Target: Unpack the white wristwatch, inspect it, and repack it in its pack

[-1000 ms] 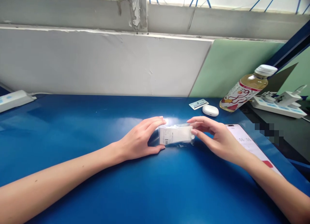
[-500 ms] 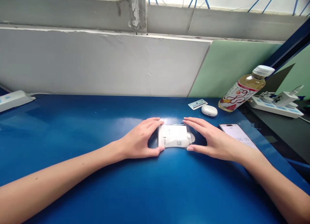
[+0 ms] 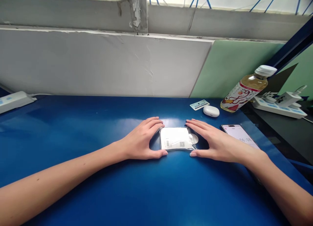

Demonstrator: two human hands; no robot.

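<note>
A small white packet in a clear plastic wrapper [image 3: 175, 138], with a barcode and a square code printed on it, lies flat on the blue table [image 3: 151, 187]. At its left end is my left hand [image 3: 144, 138], open, its thumb and fingers spread around the corners. My right hand [image 3: 210, 139] curves around the right end in the same way, also open. Fingertips of both hands are at or very close to the wrapper's edges; whether they touch is hard to tell. A round pale piece shows inside the wrapper's right end.
Behind my right hand are a white earbud case [image 3: 211, 111] and a printed card [image 3: 199, 105]. A phone [image 3: 238, 134] lies partly under my right forearm. A drink bottle [image 3: 246, 89] stands at the back right, near a power strip [image 3: 281, 107]. Another power strip [image 3: 16, 101] is far left.
The packet looked slightly bowed between my fingertips before and now lies flat, a touch nearer. My thumbs and fingers have spread slightly away from its edges.
</note>
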